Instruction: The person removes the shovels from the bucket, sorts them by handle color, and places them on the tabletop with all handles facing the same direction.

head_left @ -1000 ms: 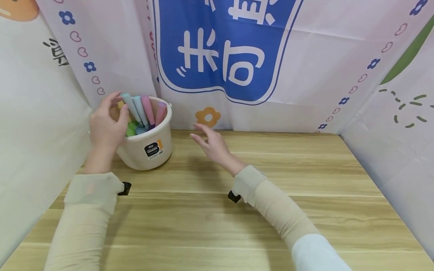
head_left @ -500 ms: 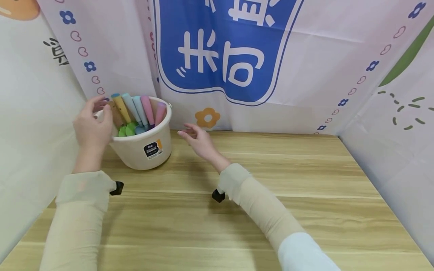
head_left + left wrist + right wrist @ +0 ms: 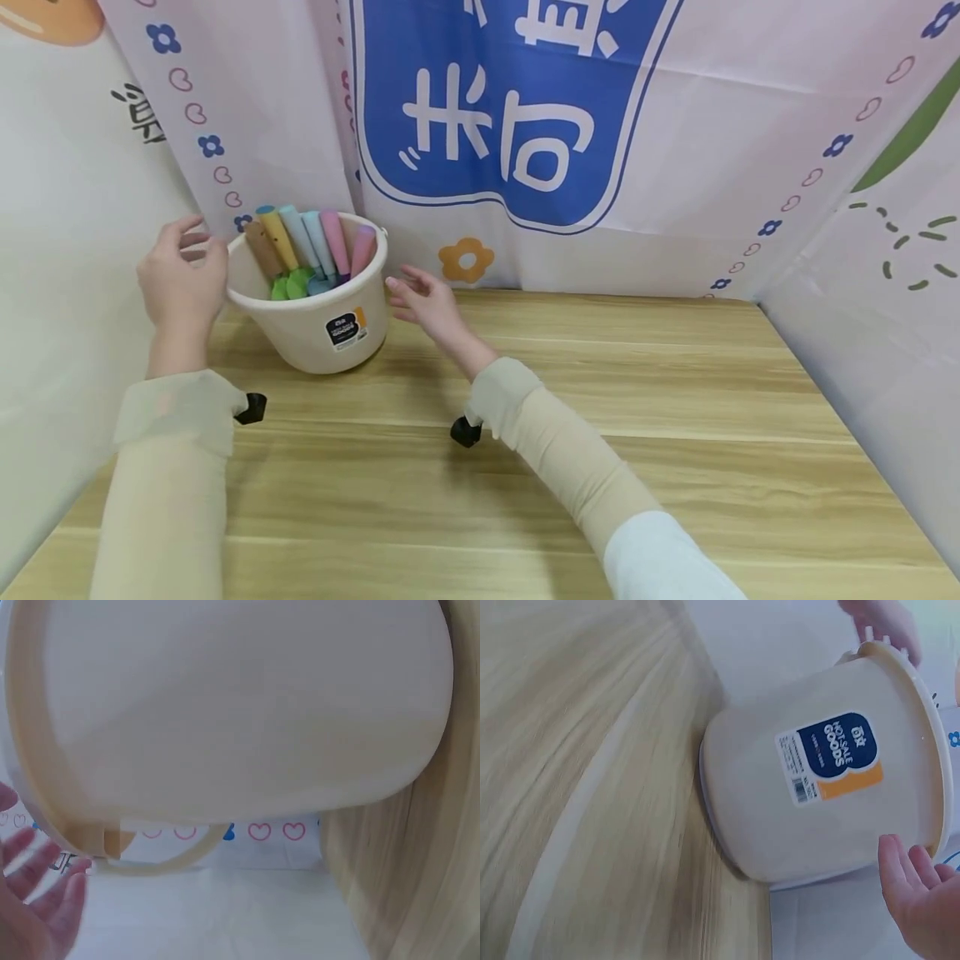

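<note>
A cream plastic bucket [image 3: 318,333] with a black, white and orange label [image 3: 829,757] stands upright on the table. Inside it lean several tools with brown, yellow, light blue and pink handles [image 3: 333,237]; green and blue lower ends [image 3: 300,282] show, their tips hidden. My left hand [image 3: 180,271] is beside the bucket's left rim, fingers loosely bent with nothing in them. In the left wrist view its fingertips are near the pivot of the bucket's carrying handle [image 3: 176,862]. My right hand [image 3: 429,308], empty, has its fingertips close to the bucket's right side, just below the rim.
The wood-grain table [image 3: 600,433] spreads to the front and right. White printed cloth [image 3: 712,167] hangs behind the bucket, and another white cloth wall [image 3: 67,275] rises close on the left, near my left forearm.
My left hand has moved left from over the bucket to outside its rim, uncovering the brown and yellow handles. My right hand has come left, closer to the bucket.
</note>
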